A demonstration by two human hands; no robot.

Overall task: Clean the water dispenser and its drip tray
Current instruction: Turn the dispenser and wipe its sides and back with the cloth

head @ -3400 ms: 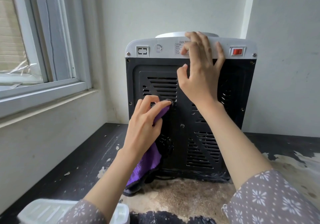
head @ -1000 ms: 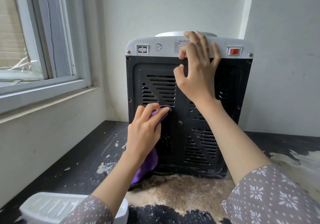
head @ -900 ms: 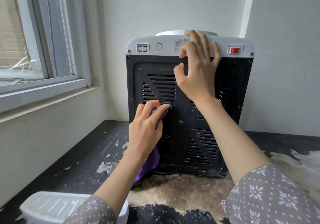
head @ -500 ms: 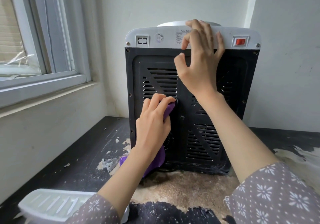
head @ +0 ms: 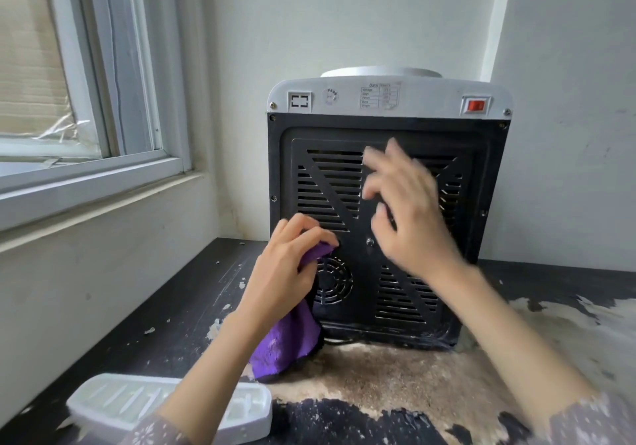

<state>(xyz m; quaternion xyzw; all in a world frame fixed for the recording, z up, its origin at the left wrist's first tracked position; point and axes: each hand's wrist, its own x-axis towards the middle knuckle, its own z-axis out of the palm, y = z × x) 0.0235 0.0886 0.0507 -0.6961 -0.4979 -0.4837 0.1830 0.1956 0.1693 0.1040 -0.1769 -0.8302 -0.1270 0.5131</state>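
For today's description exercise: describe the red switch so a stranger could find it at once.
Start at the water dispenser standing against the wall, its black vented back facing you. Follow its white top band to the right end: the red switch is the only coloured part there.

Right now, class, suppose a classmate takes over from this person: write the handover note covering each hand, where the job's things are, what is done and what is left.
Left hand: grips the purple cloth and presses it on the black rear panel of the water dispenser, just above the round fan grille.
Right hand: blurred in front of the panel, fingers loosely spread, holding nothing.
Drip tray: off the dispenser, lying on the worn countertop at the front left.
Done: cannot tell how much is wiped.
Left: probably finish the vents and white top, then the tray.
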